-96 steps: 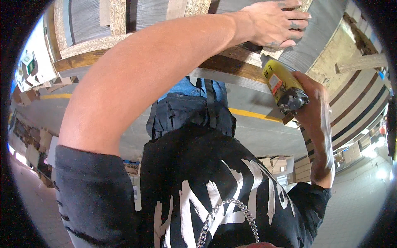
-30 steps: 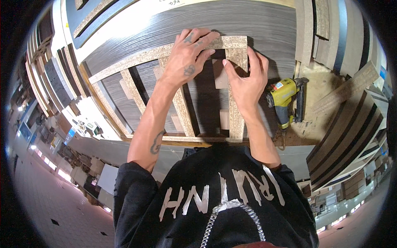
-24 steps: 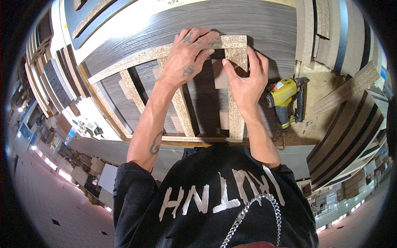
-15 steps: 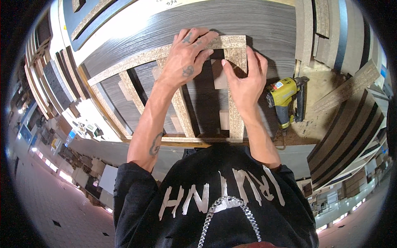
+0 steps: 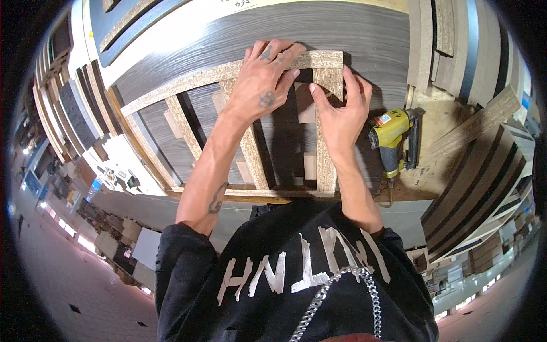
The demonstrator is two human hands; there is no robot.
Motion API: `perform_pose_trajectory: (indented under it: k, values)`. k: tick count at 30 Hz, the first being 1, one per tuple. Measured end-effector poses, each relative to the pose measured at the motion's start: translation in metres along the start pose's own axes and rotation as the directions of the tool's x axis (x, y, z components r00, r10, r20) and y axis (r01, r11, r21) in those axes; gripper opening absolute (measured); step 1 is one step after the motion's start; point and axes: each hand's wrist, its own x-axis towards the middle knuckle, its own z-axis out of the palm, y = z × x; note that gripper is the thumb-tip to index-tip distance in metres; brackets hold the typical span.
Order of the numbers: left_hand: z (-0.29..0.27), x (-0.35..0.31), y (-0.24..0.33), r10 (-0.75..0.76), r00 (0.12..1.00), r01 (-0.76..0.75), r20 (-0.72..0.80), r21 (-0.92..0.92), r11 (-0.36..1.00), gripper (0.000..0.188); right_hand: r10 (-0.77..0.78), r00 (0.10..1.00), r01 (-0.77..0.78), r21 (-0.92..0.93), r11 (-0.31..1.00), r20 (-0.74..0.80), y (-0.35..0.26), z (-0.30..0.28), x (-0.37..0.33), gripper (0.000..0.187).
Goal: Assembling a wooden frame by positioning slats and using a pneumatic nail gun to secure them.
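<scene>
A frame of particleboard strips lies on a dark wood-grain panel (image 5: 376, 43). My left hand (image 5: 266, 80) grips the frame's long far strip (image 5: 188, 81), its fingers over the far edge and the thumb on the near side. At the far right corner, my right hand (image 5: 345, 117) pinches the right end strip (image 5: 327, 145), with the thumb on its left side and the fingers along its outer edge. Inner crosspieces (image 5: 254, 154) run toward me between the long strips. Small light blocks (image 5: 309, 162) sit beside them. My left hand hides part of the far strip.
A yellow and black nail gun (image 5: 393, 134) lies right of the frame, its hose toward me. Stacked boards (image 5: 478, 194) fill the right side, with a loose particleboard strip (image 5: 478, 122) slanting nearby. More strips lie on a blue-grey panel (image 5: 156, 25) at the far left.
Both hands have shifted slightly to the right, and the frame's far right corner has moved a little with them. The grip looks the same.
</scene>
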Motion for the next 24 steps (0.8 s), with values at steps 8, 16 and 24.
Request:
perform_pose_trajectory:
  k: [8, 16, 24]
  values:
    - [0.005, 0.000, -0.002, 0.059, 0.992, -0.062, -0.111, -0.025, 0.998, 0.040, -0.036, 0.999, 0.036, -0.010, 0.999, 0.002, 0.002, 0.000, 0.001, 0.064]
    - [0.005, 0.000, -0.003, 0.057, 0.996, -0.058, -0.073, 0.000, 0.998, 0.039, -0.155, 0.988, 0.155, -0.134, 0.979, 0.008, -0.008, -0.015, -0.001, 0.052]
    - [0.008, -0.004, 0.000, 0.058, 0.990, -0.054, -0.132, 0.038, 0.998, 0.053, 0.021, 0.999, 0.011, -0.565, 0.825, 0.050, 0.012, -0.126, -0.056, 0.060]
